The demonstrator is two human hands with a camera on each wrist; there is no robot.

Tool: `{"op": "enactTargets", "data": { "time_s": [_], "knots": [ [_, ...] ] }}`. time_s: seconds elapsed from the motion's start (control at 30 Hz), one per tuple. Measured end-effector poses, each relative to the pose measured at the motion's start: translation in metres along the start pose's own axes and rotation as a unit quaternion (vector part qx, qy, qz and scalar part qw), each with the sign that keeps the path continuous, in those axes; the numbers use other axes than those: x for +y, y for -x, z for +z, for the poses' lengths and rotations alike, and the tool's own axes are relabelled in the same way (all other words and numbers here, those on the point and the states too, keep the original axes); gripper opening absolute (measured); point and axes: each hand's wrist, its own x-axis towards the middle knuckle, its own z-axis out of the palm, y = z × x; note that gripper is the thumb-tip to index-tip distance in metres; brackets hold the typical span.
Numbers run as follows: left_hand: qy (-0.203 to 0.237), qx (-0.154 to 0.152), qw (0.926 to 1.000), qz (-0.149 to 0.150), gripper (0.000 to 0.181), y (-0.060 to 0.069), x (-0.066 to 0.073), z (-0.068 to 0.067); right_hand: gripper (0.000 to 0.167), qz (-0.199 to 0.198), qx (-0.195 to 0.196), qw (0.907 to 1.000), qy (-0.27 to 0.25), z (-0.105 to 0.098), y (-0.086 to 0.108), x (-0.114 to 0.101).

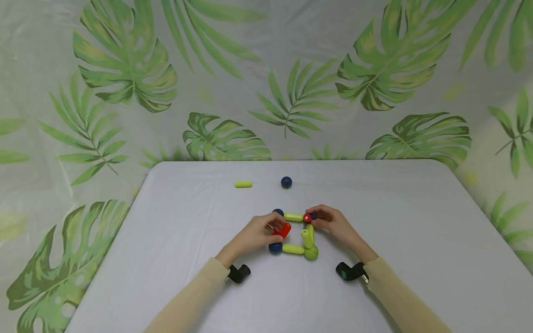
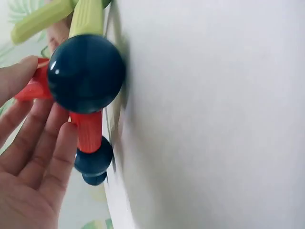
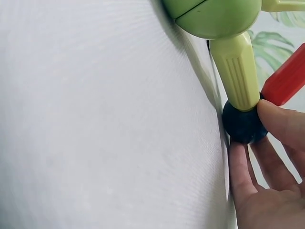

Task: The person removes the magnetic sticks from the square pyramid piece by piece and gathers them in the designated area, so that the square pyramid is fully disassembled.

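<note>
Head view, left grip (image 1: 263, 230) pinching 1 red rod (image 1: 285, 230), right grip (image 1: 336, 225) pinching 1 of 4 blue balls (image 3: 240, 123)

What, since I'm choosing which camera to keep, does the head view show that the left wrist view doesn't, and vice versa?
Only the head view shows the loose yellow-green rod and the beige sleeves. Only the left wrist view shows the palm side of the left hand. Both show that hand pinching a red rod at the near blue ball, which has an attached yellow-green rod.

Head view: 1 blue ball (image 1: 314, 216) seems mostly hidden.
</note>
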Motion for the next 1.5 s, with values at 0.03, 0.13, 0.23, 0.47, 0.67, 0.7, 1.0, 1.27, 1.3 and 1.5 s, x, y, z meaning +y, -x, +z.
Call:
{"op": "enactTargets", "data": {
  "time_s": [0.03, 0.13, 0.23, 0.47, 0.67, 0.7, 1.0, 1.27, 1.3, 1.5],
  "knots": [
    [-0.007, 0.007, 0.9999, 0.004, 0.032, 0.001, 0.002, 0.004, 0.03, -0.001, 0.0, 1.0, 0.002, 0.0, 0.0, 0.0],
    [-0.038, 0.022, 0.9987, 0.024, 0.031, 0.003, 0.007, 0.013, 0.029, -0.008, -0.001, 0.9999, 0.013, -0.001, -0.002, 0.0],
    [-0.066, 0.029, 0.9965, 0.043, 0.029, 0.004, 0.011, 0.018, 0.029, -0.01, 0.001, 0.9998, 0.019, -0.003, -0.004, 0.0],
    [-0.085, 0.053, 0.9936, 0.052, 0.031, 0.004, 0.013, 0.021, 0.03, -0.009, -0.005, 0.9998, 0.017, -0.004, -0.005, 0.001],
    [-0.066, 0.084, 0.9926, 0.058, 0.033, 0.002, 0.01, 0.016, 0.03, -0.011, -0.007, 0.9998, 0.015, -0.004, -0.006, 0.001],
    [-0.065, 0.09, 0.9923, 0.056, 0.032, 0.001, 0.007, 0.013, 0.03, -0.01, -0.008, 0.9998, 0.016, -0.004, -0.007, 0.002],
    [-0.113, 0.183, 0.9736, -0.076, 0.028, -0.006, -0.034, -0.047, 0.032, 0.002, -0.004, 0.9999, 0.014, -0.003, -0.008, 0.003],
    [-0.194, 0.176, 0.9535, -0.15, 0.021, -0.024, -0.062, -0.091, 0.03, -0.008, -0.007, 0.9999, 0.013, -0.002, -0.007, -0.001],
    [-0.208, 0.171, 0.9512, -0.152, 0.021, -0.027, -0.064, -0.094, 0.03, -0.006, -0.007, 0.9999, 0.013, -0.002, -0.007, -0.002],
    [-0.277, 0.145, 0.9387, -0.145, 0.022, -0.039, -0.067, -0.098, 0.03, -0.003, -0.006, 1.0, 0.007, -0.001, -0.006, -0.001]
  ]
}}
